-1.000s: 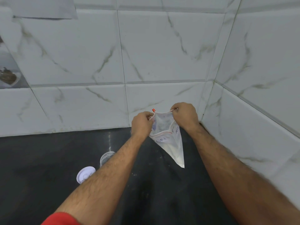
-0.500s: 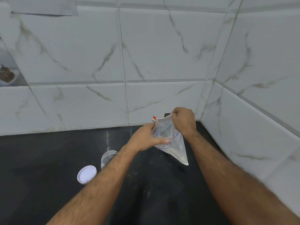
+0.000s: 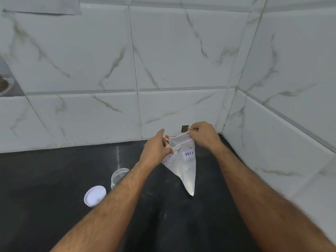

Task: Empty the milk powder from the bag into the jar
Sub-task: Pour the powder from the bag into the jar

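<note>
A clear zip bag [image 3: 185, 166] of white milk powder hangs point-down above the black counter, with a white label reading "MIL" on its front. My left hand [image 3: 157, 150] pinches the near lip of its mouth. My right hand [image 3: 205, 136] pinches the far lip, so the mouth is pulled apart. A small orange slider sits at the top left corner of the bag. The clear jar [image 3: 119, 176] stands open on the counter, left of the bag and partly hidden behind my left forearm. Its white lid [image 3: 95, 196] lies flat beside it.
The black counter [image 3: 45, 179] runs into a corner of white marble-look tiled walls [image 3: 181, 60] at the back and right. A small dark hole [image 3: 185, 128] shows in the back wall just behind my hands.
My left hand moved from the bag's side back up to its near lip. The bag has swung so that its tip points down and its label faces me.
</note>
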The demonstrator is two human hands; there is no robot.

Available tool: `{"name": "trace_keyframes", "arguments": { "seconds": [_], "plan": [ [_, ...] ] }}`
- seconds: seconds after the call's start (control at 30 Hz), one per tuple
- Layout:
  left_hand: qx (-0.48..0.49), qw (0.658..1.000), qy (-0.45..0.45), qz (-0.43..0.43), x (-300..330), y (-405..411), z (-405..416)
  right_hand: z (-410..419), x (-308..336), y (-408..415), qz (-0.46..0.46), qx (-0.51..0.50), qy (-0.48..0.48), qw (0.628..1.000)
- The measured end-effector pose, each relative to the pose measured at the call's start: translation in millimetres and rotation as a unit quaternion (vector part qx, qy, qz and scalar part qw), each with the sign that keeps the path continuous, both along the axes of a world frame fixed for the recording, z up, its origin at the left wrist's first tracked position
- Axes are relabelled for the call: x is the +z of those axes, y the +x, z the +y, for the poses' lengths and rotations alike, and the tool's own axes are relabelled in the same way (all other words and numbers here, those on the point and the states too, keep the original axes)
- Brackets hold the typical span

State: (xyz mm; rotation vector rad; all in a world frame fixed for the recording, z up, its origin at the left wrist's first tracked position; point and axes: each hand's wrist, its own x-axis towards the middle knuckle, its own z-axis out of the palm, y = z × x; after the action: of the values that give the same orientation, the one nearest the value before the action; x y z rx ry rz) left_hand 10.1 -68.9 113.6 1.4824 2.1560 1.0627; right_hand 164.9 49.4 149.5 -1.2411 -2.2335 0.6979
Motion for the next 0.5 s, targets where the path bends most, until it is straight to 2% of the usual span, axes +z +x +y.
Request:
{"name": "trace_keyframes", "arguments": {
  "seconds": [0.13,0.23,0.37,0.5],
  "plan": [
    [0.015,0.999,0.025,-0.019,8,-7,4,1,1,9,0.08,0.02,-0.11,0.991],
    [0.041,0.999,0.02,-0.029,14,-13,8,1,1,13,0.112,0.017,-0.133,0.985],
    [0.059,0.997,-0.039,-0.013,24,-17,13,0,-1,14,0.133,-0.001,-0.152,0.979],
    [-0.007,0.991,-0.124,0.049,33,-19,22,2,-4,16,0.167,-0.008,-0.177,0.97]
  ]
}}
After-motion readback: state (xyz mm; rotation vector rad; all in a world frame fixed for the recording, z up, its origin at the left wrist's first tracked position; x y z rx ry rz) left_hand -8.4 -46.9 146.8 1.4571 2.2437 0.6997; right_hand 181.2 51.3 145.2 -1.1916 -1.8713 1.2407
